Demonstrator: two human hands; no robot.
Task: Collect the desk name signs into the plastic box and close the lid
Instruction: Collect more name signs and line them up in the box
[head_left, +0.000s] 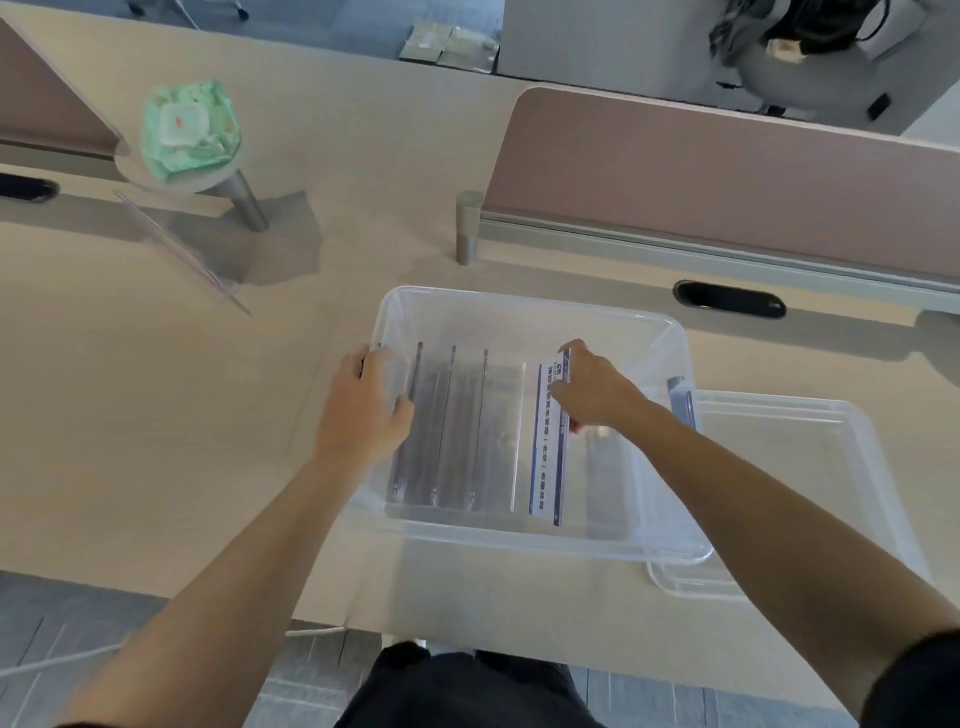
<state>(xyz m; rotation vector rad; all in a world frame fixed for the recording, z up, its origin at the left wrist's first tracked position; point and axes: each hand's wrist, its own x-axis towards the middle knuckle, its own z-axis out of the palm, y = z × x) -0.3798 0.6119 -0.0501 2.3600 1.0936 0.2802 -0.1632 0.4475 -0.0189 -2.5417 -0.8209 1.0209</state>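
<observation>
Here the right hand (592, 392) pinches a name sign (545, 462) inside the plastic box (524, 303); left hand (358, 410) grips its rim.

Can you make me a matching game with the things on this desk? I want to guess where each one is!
Things:
1. lid
2. pack of wet wipes
3. printed name sign
4. left hand

Places:
a. gripping the left wall of the plastic box
b. on the small round shelf
c. flat on the desk, to the right of the plastic box
d. inside the plastic box, pinched by the right hand

Right pairs: 1-c, 2-b, 3-d, 4-a.
</observation>
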